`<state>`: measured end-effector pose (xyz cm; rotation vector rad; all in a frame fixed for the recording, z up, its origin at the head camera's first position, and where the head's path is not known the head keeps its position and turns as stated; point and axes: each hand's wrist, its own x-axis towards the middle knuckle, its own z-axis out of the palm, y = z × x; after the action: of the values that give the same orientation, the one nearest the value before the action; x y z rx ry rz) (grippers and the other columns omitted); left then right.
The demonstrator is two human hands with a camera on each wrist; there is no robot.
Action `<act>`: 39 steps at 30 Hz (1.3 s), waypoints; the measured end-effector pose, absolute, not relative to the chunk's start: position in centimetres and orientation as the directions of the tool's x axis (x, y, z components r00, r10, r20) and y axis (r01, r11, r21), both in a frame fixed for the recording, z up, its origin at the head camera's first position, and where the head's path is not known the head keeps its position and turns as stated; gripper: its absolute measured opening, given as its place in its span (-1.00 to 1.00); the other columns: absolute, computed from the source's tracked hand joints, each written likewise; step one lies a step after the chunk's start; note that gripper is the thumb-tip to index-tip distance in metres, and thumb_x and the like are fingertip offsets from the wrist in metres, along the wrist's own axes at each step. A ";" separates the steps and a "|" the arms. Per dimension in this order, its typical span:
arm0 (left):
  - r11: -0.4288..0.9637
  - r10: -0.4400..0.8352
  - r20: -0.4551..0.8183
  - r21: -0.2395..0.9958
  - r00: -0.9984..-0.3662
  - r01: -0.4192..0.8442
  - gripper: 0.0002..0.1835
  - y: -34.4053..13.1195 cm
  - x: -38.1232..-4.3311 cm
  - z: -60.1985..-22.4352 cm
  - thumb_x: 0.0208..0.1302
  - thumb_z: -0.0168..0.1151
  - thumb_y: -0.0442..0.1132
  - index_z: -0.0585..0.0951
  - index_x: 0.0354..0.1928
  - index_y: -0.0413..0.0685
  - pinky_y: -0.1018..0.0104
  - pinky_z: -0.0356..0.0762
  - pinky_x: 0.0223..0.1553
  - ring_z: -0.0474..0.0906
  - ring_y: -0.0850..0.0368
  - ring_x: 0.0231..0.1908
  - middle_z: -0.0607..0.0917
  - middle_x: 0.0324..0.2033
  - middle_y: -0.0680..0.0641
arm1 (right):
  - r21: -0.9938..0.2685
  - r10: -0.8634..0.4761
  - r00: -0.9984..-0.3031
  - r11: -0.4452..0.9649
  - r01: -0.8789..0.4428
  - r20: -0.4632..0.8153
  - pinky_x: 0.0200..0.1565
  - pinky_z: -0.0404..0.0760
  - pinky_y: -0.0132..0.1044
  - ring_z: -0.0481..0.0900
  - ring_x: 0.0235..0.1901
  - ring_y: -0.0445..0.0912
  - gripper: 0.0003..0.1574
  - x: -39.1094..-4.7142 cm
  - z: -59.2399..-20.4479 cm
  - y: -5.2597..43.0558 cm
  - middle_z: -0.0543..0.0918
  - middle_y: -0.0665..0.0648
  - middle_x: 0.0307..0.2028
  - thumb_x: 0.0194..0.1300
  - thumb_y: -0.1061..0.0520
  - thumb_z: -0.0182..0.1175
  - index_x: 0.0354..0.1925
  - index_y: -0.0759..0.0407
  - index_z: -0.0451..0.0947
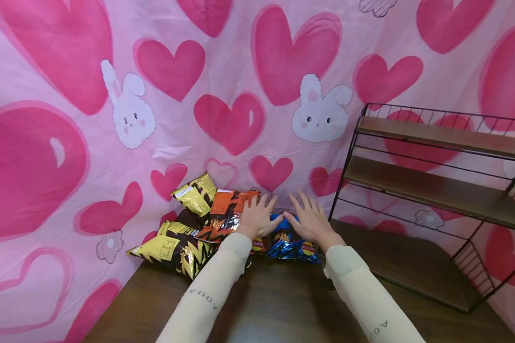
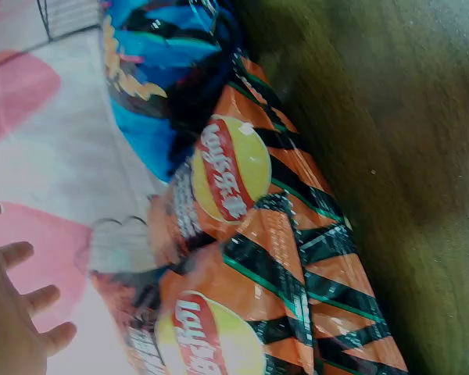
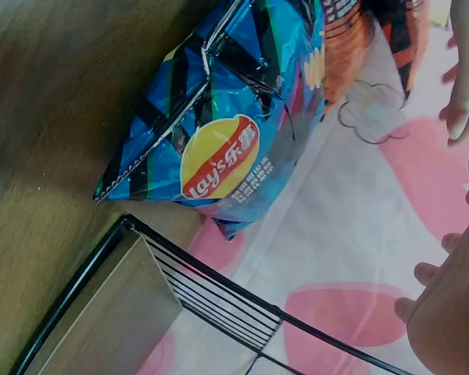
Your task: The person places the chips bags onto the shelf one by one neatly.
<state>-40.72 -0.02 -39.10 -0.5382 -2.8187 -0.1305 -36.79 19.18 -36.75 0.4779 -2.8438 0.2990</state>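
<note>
Seeing yellow bags (image 1: 167,245) heaped by the left edge of the table (image 1: 279,290). Spreading the left hand (image 1: 259,218) over orange bags (image 1: 223,209), fingers extended, gripping nothing, hiding much of the lower one. Spreading the right hand (image 1: 311,221) likewise above the blue bag (image 1: 287,233), covering its upper right; being unable to judge contact. Leaving bare wood between the sleeves (image 1: 206,295). Losing the wire-framed shelf (image 1: 425,190) past the right margin.

Brown table (image 1: 274,305), chip bags (image 1: 225,214), three-tier shelf (image 1: 429,185)
</note>
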 end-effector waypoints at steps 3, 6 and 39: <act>0.915 0.378 0.281 0.031 -0.882 0.402 -0.14 0.4 -40.1 -38.9 0.43 -0.31 0.52 0.07 0.63 0.30 -0.24 0.17 0.41 0.20 -0.22 0.44 0.21 0.54 -0.08 | -0.171 -0.321 -0.900 0.909 -0.380 0.295 0.45 -0.11 0.40 -0.01 0.53 0.36 -0.08 -35.9 -36.6 19.5 -0.06 0.28 0.61 0.55 -0.33 -0.07 0.63 0.03 0.00; 0.903 0.401 0.297 0.029 -0.867 0.428 -0.14 0.8 -39.5 -38.6 0.43 -0.26 0.50 0.09 0.63 0.28 -0.21 0.25 0.37 0.26 -0.20 0.41 0.26 0.51 -0.09 | -0.167 -0.337 -0.885 0.899 -0.404 0.322 0.44 -0.06 0.40 0.03 0.52 0.34 -0.09 -35.3 -36.5 20.0 -0.03 0.27 0.61 0.54 -0.30 -0.02 0.63 0.03 0.03; 0.726 0.282 0.087 0.631 -0.955 0.272 -0.12 3.3 -38.7 -41.4 0.55 0.07 0.07 -0.06 0.60 -0.29 -0.19 0.18 0.44 0.16 -0.37 0.47 0.08 0.53 -0.41 | 0.070 -0.425 -0.539 0.827 -0.558 0.727 0.22 0.40 0.24 0.55 0.11 0.15 -0.68 -25.6 -29.2 29.6 0.68 0.18 0.03 0.25 0.13 0.36 -0.02 0.16 0.70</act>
<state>-38.72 3.31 -41.37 -0.4711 -2.9322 -1.0690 -25.63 29.57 -29.20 0.7163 -2.2204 0.2171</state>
